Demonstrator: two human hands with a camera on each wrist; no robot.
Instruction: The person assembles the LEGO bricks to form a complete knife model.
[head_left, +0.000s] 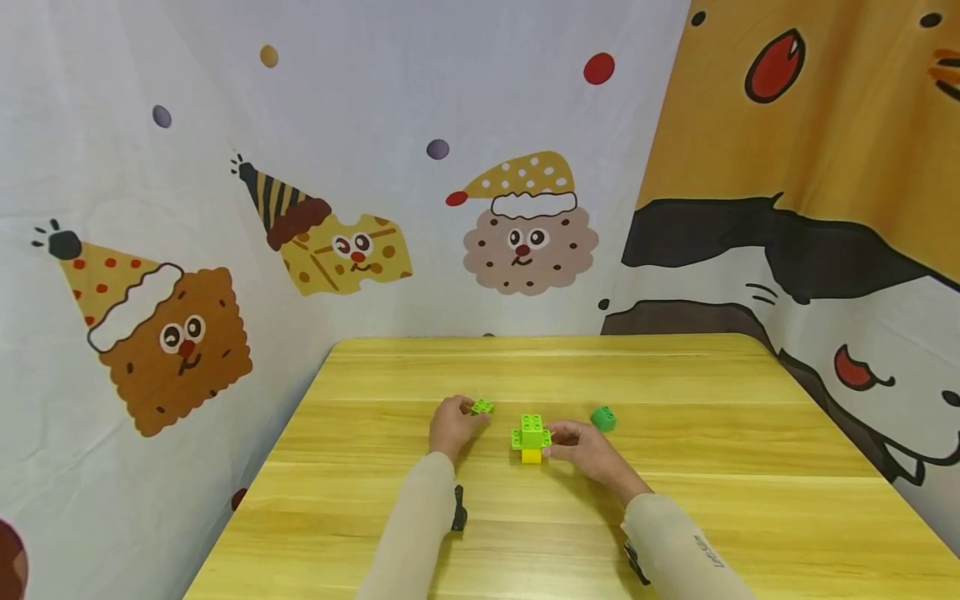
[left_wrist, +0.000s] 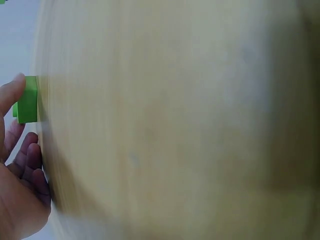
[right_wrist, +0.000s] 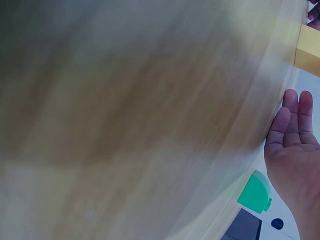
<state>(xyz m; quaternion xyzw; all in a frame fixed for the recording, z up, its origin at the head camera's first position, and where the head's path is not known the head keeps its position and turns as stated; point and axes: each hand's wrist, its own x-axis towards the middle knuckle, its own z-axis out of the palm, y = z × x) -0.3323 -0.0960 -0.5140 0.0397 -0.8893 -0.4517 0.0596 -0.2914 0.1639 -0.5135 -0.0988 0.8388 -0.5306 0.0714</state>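
My left hand [head_left: 454, 425] is at a small light-green toy brick [head_left: 482, 407] on the table. In the left wrist view the thumb [left_wrist: 14, 92] and a fingertip lie on opposite sides of that brick [left_wrist: 28, 100], pinching it. To its right stands a stacked brick build [head_left: 532, 432], a light-green block over a wider green piece with a yellow brick [head_left: 531, 456] at the bottom. My right hand [head_left: 588, 450] holds the build's right end between thumb and forefinger. The right wrist view shows its other fingers [right_wrist: 305, 112] extended beside the yellow brick [right_wrist: 307, 50]; thumb and forefinger are out of frame there.
A darker green, rounded brick [head_left: 603, 418] lies behind the right hand. All of this is on a wooden table [head_left: 525, 533] whose far edge meets a cartoon-printed cloth [head_left: 420, 75]. Dark straps [head_left: 459, 508] show at both wrists.
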